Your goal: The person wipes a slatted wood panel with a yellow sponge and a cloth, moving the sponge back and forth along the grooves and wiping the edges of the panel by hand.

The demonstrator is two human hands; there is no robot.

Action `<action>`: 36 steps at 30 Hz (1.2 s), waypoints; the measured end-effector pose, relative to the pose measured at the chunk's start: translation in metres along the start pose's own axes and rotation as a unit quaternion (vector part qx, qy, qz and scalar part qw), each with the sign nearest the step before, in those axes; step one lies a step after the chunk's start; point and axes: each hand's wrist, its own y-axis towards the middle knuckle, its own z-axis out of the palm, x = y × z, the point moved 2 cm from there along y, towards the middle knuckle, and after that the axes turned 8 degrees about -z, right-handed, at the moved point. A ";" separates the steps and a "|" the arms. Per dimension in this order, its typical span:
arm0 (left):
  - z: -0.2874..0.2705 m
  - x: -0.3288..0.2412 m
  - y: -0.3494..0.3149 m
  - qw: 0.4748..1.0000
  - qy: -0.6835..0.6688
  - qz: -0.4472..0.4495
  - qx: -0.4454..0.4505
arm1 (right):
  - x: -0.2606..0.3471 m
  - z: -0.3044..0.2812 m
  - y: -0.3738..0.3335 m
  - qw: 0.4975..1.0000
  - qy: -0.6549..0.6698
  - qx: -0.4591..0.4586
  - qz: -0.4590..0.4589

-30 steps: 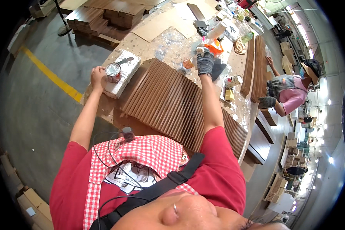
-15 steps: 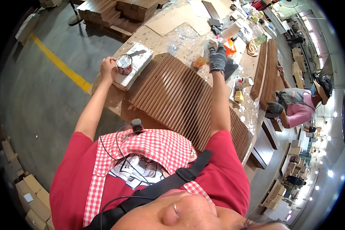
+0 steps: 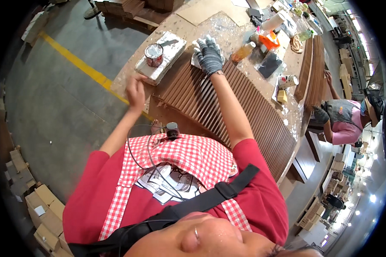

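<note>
My right hand [image 3: 209,55], in a grey glove, lies with its fingers spread over a white rag [image 3: 195,61], pressing it on the far left end of ribbed brown wooden slats [image 3: 244,113]. The rag's edges show around the hand; the rest is hidden under it. My bare left hand [image 3: 136,92] is slightly blurred, its fingers curled, beside the near corner of a white-smeared slab [image 3: 169,63]. I see nothing in it. On that slab stand an open, paint-stained can [image 3: 154,55] and a putty knife [image 3: 169,43].
Beyond the slats lie a bottle of amber liquid [image 3: 243,52], an orange piece [image 3: 269,41], a dark flat sheet [image 3: 269,64], a tipped can [image 3: 287,81] and a yellow block [image 3: 282,96]. A co-worker [image 3: 343,115] stands at the right by long brown boards [image 3: 314,73].
My right hand has come left from the cluttered tabletop onto the slats with the white rag. My left hand has let go of the slab's edge and drawn back toward me.
</note>
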 end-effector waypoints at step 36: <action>0.027 -0.020 -0.066 0.977 0.108 -0.005 0.183 | -0.015 0.003 -0.002 0.993 0.113 0.038 -0.014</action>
